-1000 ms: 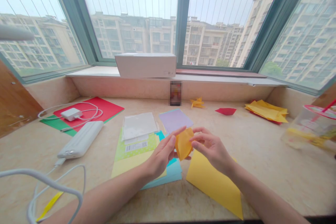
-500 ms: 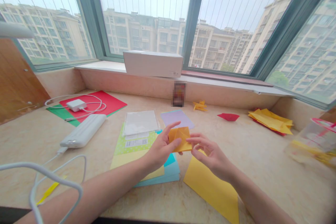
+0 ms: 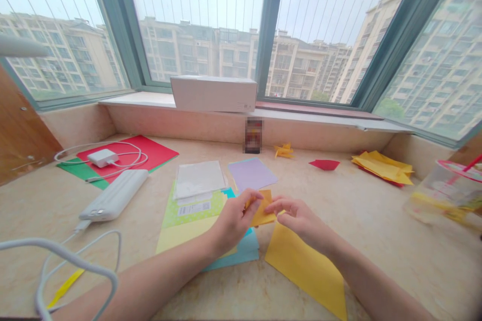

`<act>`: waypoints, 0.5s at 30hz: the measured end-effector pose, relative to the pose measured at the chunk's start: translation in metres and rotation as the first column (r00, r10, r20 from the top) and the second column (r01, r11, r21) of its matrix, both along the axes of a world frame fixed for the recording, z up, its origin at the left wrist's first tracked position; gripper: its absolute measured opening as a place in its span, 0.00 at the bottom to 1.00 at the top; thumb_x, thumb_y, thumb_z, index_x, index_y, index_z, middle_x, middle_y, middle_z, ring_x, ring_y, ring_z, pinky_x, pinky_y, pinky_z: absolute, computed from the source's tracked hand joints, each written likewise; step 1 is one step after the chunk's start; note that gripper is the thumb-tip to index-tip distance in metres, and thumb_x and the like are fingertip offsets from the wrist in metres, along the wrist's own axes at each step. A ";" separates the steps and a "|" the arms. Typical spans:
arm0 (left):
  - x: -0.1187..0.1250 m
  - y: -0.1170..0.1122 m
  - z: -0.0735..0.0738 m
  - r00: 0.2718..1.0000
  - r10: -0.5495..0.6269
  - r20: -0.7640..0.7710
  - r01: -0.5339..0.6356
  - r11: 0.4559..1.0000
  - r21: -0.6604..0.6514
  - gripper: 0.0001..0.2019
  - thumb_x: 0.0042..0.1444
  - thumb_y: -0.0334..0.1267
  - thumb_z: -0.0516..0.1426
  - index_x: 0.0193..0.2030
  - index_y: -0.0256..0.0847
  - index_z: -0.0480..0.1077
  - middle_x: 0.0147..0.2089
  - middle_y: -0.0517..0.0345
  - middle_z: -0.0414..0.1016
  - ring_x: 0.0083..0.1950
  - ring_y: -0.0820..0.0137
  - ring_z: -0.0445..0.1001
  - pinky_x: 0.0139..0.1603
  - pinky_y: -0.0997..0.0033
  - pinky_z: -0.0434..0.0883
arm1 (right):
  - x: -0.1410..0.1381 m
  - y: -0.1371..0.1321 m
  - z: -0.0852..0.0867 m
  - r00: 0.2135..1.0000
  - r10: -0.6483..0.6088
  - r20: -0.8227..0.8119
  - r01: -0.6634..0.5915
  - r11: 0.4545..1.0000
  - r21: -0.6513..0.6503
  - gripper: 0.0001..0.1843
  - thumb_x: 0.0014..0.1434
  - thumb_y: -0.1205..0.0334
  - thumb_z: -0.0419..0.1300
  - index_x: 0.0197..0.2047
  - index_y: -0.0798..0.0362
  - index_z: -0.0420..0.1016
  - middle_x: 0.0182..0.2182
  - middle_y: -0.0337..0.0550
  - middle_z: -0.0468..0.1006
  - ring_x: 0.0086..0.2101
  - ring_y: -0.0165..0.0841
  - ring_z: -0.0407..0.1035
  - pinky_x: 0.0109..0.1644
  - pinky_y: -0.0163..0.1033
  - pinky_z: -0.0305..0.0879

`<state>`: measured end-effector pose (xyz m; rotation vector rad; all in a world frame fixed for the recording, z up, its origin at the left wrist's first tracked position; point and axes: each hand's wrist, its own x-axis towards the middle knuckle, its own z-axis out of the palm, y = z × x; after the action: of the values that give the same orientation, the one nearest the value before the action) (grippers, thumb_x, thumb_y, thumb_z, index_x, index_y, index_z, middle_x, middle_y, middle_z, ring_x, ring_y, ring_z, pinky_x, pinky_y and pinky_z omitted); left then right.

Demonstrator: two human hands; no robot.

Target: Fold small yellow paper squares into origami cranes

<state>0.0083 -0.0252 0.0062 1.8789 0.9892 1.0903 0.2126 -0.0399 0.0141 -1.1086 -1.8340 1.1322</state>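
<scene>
While pinched in a closed grip by left hand point(image 3: 232, 220) and right hand point(image 3: 301, 218), the orange paper point(image 3: 264, 213) is half covered. Its folds cannot be made out.

Two hands are in view, the left hand point(image 3: 233, 218) and the right hand point(image 3: 301, 218), with one folded orange paper point(image 3: 265, 213) between them. Four flat sheets lie singly: one yellow sheet point(image 3: 307, 266) at five o'clock of the hands, one lilac sheet point(image 3: 251, 174) at twelve, one red sheet point(image 3: 156, 151) and one green sheet point(image 3: 73, 170) at ten. Two small folded pieces lie at one o'clock: one orange figure point(image 3: 284, 150) and one red piece point(image 3: 324, 164). There is one white box point(image 3: 214, 93), one power bank point(image 3: 115, 201), one charger point(image 3: 101, 157) and one plastic cup point(image 3: 444, 193).
</scene>
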 end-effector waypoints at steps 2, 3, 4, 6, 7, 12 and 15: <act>0.000 -0.001 0.002 0.999 -0.021 0.049 0.023 0.999 -0.046 0.13 0.67 0.45 0.51 0.46 0.40 0.71 0.30 0.59 0.73 0.28 0.72 0.71 0.29 0.74 0.68 | -0.002 0.000 0.000 0.999 -0.033 0.019 0.033 0.999 0.041 0.11 0.60 0.67 0.56 0.40 0.51 0.81 0.44 0.45 0.78 0.45 0.38 0.72 0.47 0.43 0.67; 0.001 -0.002 0.003 0.995 -0.032 0.095 0.041 0.995 -0.090 0.14 0.66 0.46 0.51 0.50 0.40 0.70 0.31 0.59 0.74 0.28 0.71 0.72 0.29 0.74 0.69 | -0.003 0.000 0.000 0.998 -0.049 0.025 0.047 0.996 0.077 0.10 0.61 0.65 0.57 0.40 0.51 0.80 0.43 0.45 0.79 0.43 0.38 0.73 0.46 0.43 0.68; 0.001 -0.002 0.004 0.989 -0.034 0.145 0.053 0.990 -0.133 0.17 0.66 0.47 0.52 0.56 0.41 0.67 0.31 0.59 0.74 0.28 0.71 0.73 0.28 0.73 0.70 | -0.005 0.000 -0.001 0.998 -0.066 0.026 0.062 0.992 0.114 0.09 0.62 0.63 0.58 0.40 0.51 0.80 0.43 0.45 0.79 0.42 0.38 0.73 0.45 0.42 0.68; 0.002 -0.002 0.005 0.976 -0.010 0.218 0.054 0.979 -0.195 0.23 0.65 0.48 0.54 0.63 0.42 0.60 0.30 0.61 0.74 0.26 0.71 0.72 0.27 0.74 0.70 | -0.009 0.000 -0.001 0.994 -0.104 0.016 0.100 0.980 0.175 0.08 0.62 0.60 0.59 0.40 0.50 0.80 0.41 0.44 0.79 0.40 0.37 0.73 0.42 0.42 0.68; 0.002 -0.002 0.005 0.971 0.005 0.238 0.047 0.976 -0.211 0.25 0.64 0.48 0.55 0.64 0.41 0.59 0.28 0.62 0.73 0.25 0.71 0.71 0.26 0.74 0.70 | -0.010 0.001 -0.002 0.992 -0.128 0.006 0.124 0.972 0.198 0.08 0.63 0.59 0.59 0.40 0.50 0.79 0.41 0.44 0.79 0.39 0.37 0.73 0.42 0.42 0.68; 0.001 -0.001 0.007 0.971 -0.003 0.237 0.050 0.980 -0.191 0.14 0.60 0.48 0.59 0.41 0.37 0.75 0.26 0.59 0.73 0.27 0.70 0.70 0.28 0.75 0.68 | -0.014 0.005 -0.009 0.977 -0.205 -0.061 0.214 0.945 0.247 0.09 0.63 0.55 0.60 0.40 0.50 0.78 0.40 0.45 0.81 0.39 0.38 0.74 0.43 0.44 0.69; 0.001 -0.001 0.010 0.976 -0.008 0.216 0.053 0.977 -0.206 0.15 0.58 0.48 0.60 0.32 0.37 0.75 0.27 0.58 0.74 0.30 0.69 0.72 0.30 0.74 0.69 | -0.015 0.005 -0.010 0.969 -0.213 -0.122 0.236 0.944 0.229 0.08 0.63 0.56 0.60 0.40 0.50 0.77 0.38 0.44 0.81 0.39 0.38 0.74 0.46 0.45 0.69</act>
<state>0.0091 -0.0265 0.0157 1.5661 0.9106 1.0981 0.1979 -0.0348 0.0039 -1.0698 -1.6706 0.7922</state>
